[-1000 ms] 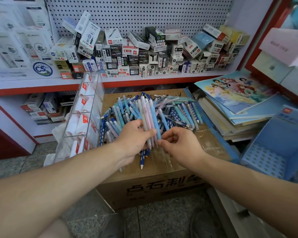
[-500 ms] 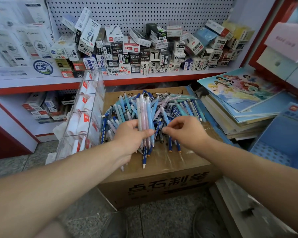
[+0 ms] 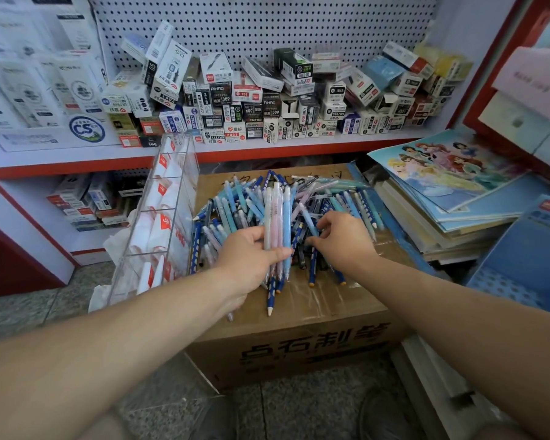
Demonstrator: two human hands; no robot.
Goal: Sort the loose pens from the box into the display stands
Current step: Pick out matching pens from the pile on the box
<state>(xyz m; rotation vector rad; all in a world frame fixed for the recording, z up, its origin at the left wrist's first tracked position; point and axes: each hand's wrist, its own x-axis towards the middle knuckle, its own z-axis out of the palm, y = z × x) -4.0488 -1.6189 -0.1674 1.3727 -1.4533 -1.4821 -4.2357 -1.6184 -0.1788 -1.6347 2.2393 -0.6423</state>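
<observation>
Hemmed by clear acrylic display stand (image 3: 159, 223) left, stacked notebooks (image 3: 442, 223) right; room along near edge of brown cardboard box (image 3: 299, 350). Gripping pastel pen bundle (image 3: 277, 214) in left hand (image 3: 245, 265); curled right hand (image 3: 346, 242) among loose blue pens (image 3: 340, 198) atop (grasp unclear).

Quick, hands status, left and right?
Left hand: closed, gripping a bundle of pens.
Right hand: fingers curled in the pen pile; grip cannot be told.
</observation>
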